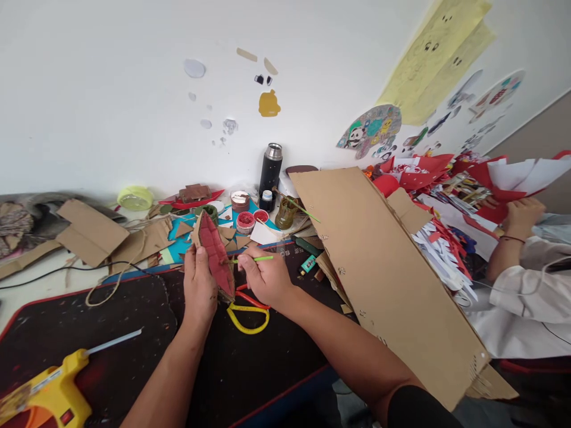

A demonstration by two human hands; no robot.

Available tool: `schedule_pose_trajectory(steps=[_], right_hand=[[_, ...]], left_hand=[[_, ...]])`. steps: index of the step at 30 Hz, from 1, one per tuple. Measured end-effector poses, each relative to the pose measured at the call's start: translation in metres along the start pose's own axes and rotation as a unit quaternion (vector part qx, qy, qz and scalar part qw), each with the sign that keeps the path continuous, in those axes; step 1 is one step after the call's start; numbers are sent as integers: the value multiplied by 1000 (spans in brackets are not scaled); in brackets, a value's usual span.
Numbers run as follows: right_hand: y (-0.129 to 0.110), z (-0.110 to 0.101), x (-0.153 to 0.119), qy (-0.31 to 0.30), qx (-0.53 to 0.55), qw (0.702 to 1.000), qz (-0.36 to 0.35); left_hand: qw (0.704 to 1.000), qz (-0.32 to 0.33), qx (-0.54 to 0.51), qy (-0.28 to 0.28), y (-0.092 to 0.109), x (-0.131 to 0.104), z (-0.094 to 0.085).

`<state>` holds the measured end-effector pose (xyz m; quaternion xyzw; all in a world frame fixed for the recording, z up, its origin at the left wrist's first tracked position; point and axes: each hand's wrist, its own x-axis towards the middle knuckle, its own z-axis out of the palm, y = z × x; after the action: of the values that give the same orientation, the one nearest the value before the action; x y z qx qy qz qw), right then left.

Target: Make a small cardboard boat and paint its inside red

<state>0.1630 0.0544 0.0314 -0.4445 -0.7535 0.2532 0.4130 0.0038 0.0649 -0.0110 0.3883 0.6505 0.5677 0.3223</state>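
My left hand (pixel 200 288) is closed round the lower left side of a small boat-shaped cardboard piece (pixel 215 252), its inner face painted red. The piece is held tilted up above the dark mat. In my right hand (pixel 263 276) is a thin green-handled paintbrush (pixel 256 259), pinched between the fingers. Its tip points left at the red face; whether it touches is hard to tell. Below lie scissors (pixel 248 319) with yellow and red handles, partly hidden by my hands. Beyond stand open pots of red paint (pixel 245 222) and a jar of murky liquid (pixel 286 213).
A yellow glue gun (pixel 57 392) lies at the lower left. A big cardboard sheet (pixel 383 267) leans along the right. Cardboard scraps (pixel 91 232) and a black thermos (pixel 270 169) stand by the wall. At the far right is another person's hand (pixel 524 217) among red and white paper.
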Motion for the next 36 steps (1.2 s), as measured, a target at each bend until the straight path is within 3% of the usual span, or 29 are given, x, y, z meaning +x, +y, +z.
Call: schedule_pose_trajectory(steps=[19,29,36], right_hand=[[-1,0,18,-15,-9,1000,12],[6,-10,14,19,13,999,24],[3,1,12,17,29,999,10]], left_hand=[[1000,5,21,-20,2,-3,0],[999,33,2,-14,4,-3,0],[999,29,15,-22,2,-3,0]])
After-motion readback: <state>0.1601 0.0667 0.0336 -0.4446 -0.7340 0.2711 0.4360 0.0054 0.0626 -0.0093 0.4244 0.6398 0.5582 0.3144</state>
